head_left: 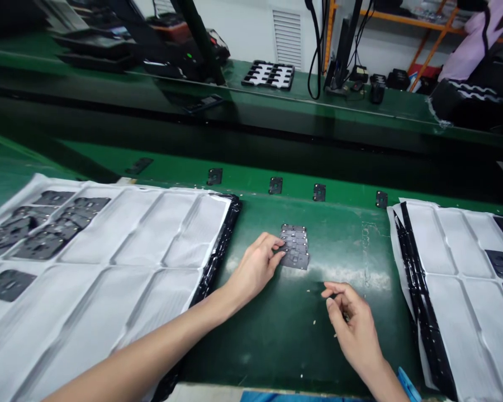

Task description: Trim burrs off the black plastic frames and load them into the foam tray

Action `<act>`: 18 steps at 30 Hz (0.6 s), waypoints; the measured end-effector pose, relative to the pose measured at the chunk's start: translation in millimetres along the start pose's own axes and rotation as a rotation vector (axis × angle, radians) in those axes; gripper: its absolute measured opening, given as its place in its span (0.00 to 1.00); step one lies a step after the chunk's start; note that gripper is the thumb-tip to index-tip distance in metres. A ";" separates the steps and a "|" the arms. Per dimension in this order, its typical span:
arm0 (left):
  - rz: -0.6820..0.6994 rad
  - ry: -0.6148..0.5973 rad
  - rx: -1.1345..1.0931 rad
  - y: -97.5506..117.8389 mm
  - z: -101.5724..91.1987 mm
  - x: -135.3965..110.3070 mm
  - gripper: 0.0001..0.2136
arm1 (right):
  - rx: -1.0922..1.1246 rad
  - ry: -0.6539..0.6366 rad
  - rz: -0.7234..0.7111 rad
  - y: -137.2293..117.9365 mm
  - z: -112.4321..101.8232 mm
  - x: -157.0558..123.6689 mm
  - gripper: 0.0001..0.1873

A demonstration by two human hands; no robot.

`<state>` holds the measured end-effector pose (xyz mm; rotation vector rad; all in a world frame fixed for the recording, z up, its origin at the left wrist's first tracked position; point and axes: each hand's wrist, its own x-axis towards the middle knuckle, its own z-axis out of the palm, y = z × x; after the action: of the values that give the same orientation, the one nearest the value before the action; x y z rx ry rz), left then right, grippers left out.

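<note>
A short column of overlapping flat dark-grey plates (294, 245) with small cut-outs lies on the green table. My left hand (257, 259) reaches in from the left, with thumb and forefinger pinched on the left edge of one of the plates. My right hand (352, 321) hovers lower right of the column, apart from it. Its fingers are loosely curled, with a small gap between thumb and forefinger tips. Nothing plain shows between them; the inside of the palm is partly hidden.
White compartment trays (151, 223) with dark plates stand at left, and another white tray stack (456, 251) at right. Several single plates (275, 185) lie along the green strip behind. Small pale bits (314, 322) dot the table. A black-and-white tray (269, 75) rests on the back ledge.
</note>
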<state>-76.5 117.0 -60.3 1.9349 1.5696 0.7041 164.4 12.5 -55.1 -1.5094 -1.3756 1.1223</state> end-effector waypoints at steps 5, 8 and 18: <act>0.053 -0.055 0.081 -3.8 -12.0 -2.9 0.03 | -0.062 0.015 -0.066 4.3 2.1 0.6 0.11; 0.201 -0.158 0.203 4.0 -12.5 -1.8 0.12 | -0.090 0.014 -0.115 4.9 4.3 0.8 0.11; 0.326 -0.226 0.345 5.6 -2.2 7.7 0.09 | -0.149 0.012 -0.260 6.1 7.2 6.6 0.13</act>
<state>-72.8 123.8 -54.3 2.4634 1.3150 0.3331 159.5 18.4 -63.8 -1.3877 -1.6236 0.8645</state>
